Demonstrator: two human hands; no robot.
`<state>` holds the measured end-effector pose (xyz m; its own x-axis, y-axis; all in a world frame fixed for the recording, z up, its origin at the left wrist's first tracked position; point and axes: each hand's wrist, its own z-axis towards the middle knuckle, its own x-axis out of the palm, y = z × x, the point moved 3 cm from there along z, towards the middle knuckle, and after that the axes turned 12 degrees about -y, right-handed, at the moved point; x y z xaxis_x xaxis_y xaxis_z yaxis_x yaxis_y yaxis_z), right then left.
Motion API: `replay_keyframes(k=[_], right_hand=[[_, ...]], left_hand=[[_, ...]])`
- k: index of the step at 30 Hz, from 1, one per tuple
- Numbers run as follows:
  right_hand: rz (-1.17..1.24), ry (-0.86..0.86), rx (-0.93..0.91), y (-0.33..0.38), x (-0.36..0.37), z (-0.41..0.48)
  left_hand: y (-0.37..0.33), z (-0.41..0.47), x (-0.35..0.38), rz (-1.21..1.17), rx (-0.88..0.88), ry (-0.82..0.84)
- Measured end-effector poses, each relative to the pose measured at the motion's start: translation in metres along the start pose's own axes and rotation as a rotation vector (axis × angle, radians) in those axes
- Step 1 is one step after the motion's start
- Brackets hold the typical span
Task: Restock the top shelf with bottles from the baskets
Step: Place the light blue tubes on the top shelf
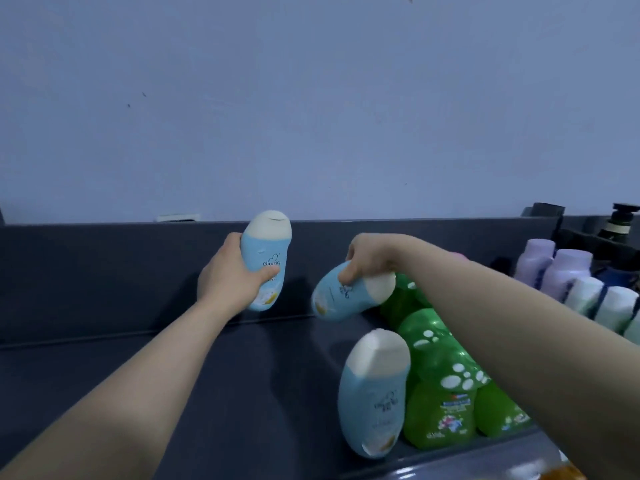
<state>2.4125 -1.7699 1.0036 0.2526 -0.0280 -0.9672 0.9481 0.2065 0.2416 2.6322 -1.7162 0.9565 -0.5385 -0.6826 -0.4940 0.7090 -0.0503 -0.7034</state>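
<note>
My left hand (230, 271) grips a light blue bottle with a cream cap (265, 254), held upright just above the dark grey top shelf (173, 375), near its back wall. My right hand (372, 259) grips a second blue bottle (341, 299) from above; this one is tilted, cap to the right, low over the shelf. A third blue bottle (372, 393) stands on the shelf near the front edge, beside the green bottles. No basket is in view.
Several green bottles (440, 393) stand in rows to the right of the blue ones. Further right are lilac bottles (554, 271), white bottles (609, 306) and a dark pump bottle (620, 223). The shelf's left half is bare. A pale wall rises behind.
</note>
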Motion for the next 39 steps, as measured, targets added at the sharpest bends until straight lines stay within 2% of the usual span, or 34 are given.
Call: replay_keyframes(k=[4,14,24,31,39], right_hand=[[-0.078,0.069,-0.016,0.008,0.022,0.025],[-0.116,0.006,-0.214,0.025,0.048,0.065],[-0.133,-0.061,-0.337,0.033,0.046,0.078],[-0.108,-0.111,-0.309,0.025,0.051,0.081],[-0.106,-0.191,-0.290,0.017,0.037,0.067]], left_hand=[[0.016,0.013,0.016,0.005,0.003,0.034],[0.042,0.028,0.030,0.007,-0.034,0.048],[0.055,0.023,0.024,-0.002,-0.059,0.050],[0.060,0.019,0.022,-0.107,-0.096,0.076],[0.047,-0.005,0.049,-0.310,-0.112,0.207]])
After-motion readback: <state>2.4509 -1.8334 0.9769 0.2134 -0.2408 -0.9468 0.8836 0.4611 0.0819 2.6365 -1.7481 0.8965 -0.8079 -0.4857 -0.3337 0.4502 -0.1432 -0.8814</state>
